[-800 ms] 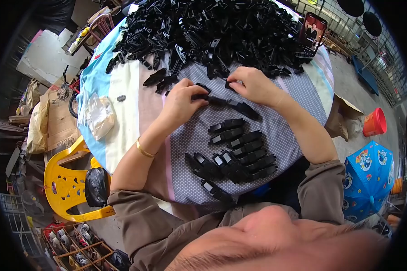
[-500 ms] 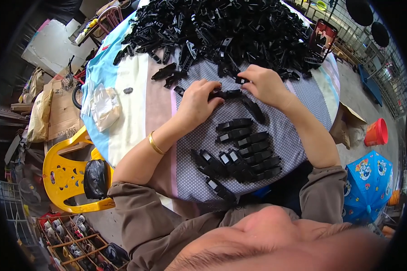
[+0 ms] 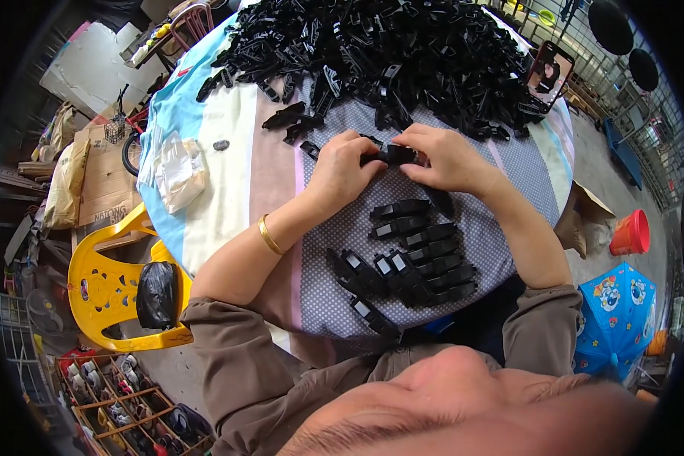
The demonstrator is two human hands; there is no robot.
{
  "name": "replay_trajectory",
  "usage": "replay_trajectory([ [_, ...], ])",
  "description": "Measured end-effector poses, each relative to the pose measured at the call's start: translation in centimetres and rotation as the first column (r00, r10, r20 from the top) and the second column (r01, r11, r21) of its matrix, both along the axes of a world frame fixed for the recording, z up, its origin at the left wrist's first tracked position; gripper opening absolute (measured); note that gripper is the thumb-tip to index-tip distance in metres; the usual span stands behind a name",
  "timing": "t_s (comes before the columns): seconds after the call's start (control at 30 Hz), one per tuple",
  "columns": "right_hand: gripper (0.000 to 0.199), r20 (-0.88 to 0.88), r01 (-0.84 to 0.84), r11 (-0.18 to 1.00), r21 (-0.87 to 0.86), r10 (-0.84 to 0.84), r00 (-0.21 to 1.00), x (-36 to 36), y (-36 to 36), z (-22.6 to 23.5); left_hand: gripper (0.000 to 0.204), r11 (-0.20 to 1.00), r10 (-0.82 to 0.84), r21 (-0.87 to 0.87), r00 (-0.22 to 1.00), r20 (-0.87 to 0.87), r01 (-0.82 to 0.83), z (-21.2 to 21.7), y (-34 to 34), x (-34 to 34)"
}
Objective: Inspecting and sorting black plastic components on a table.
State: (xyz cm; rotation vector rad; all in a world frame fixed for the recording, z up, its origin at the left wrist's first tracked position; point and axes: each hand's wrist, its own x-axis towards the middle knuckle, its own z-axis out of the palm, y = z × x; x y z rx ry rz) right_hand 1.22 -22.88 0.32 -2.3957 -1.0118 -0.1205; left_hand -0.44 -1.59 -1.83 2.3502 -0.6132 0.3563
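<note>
Both hands together over the middle of the round surface (image 3: 228,182), draped in a striped and dotted cloth. Left hand (image 3: 342,171) and right hand (image 3: 444,158) each pinching one end of a single black plastic piece (image 3: 387,156), grip pressed tight on it from both sides, thumbs on top. Piece held just above the cloth, just in front of the big heap of black plastic parts (image 3: 387,53) filling the far half of the surface. A gold bangle (image 3: 270,234) on the left wrist.

Nearer the body, laid out side by side on the dotted cloth: a neat group of finished black pieces (image 3: 410,258) (some showing a pale rectangular face), touching one another in rows, well apart from the heap. A few stray black parts (image 3: 292,121) lying loose at the heap's left edge.

On the left part of the surface, a crumpled clear plastic bag (image 3: 178,171) and a small dark oval bit (image 3: 221,144). At the far right edge, a phone (image 3: 547,74) propped upright, screen lit.

Beside the surface on the left, a yellow plastic chair (image 3: 106,281) with a black bag (image 3: 158,292) on its seat. On the floor to the right, an orange bucket (image 3: 631,232) and a blue patterned umbrella (image 3: 619,319).
</note>
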Motion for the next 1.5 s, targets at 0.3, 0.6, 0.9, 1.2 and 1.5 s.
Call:
replay_trajectory([
  [0.3, 0.023, 0.118, 0.031, 1.000, -0.003, -0.030, 0.993, 0.8, -1.1, -0.2, 0.024, 0.999, -0.027, -0.019, 0.998, -0.063, 0.026, 0.1, 0.3, 0.2],
  [0.6, 0.025, 0.071, -0.125, 0.987, 0.099, 0.119, 0.990, 1.7, -0.5, -1.4, 0.021, 0.989, -0.140, -0.055, 0.990, -0.030, 0.138, -0.3, -0.3, 0.8],
  [0.9, 0.027, -0.219, -0.255, 0.963, 0.083, 0.267, 0.938, -0.4, 0.3, 1.0, 0.017, 0.998, -0.036, 0.060, 0.986, 0.163, 0.026, 2.9, 7.3, 5.8],
  [1.2, 0.020, 0.215, -0.180, 0.979, 0.097, 0.156, 0.964, 1.6, 2.9, -2.2, 0.024, 0.984, 0.083, 0.159, 0.995, -0.049, -0.074, 1.4, 9.8, 7.0],
  [1.5, 0.041, 0.094, -0.019, 0.931, 0.365, -0.016, 0.995, 0.7, 1.2, -1.1, 0.016, 0.957, 0.106, 0.220, 0.933, 0.344, -0.189, 3.2, 4.4, 2.6],
])
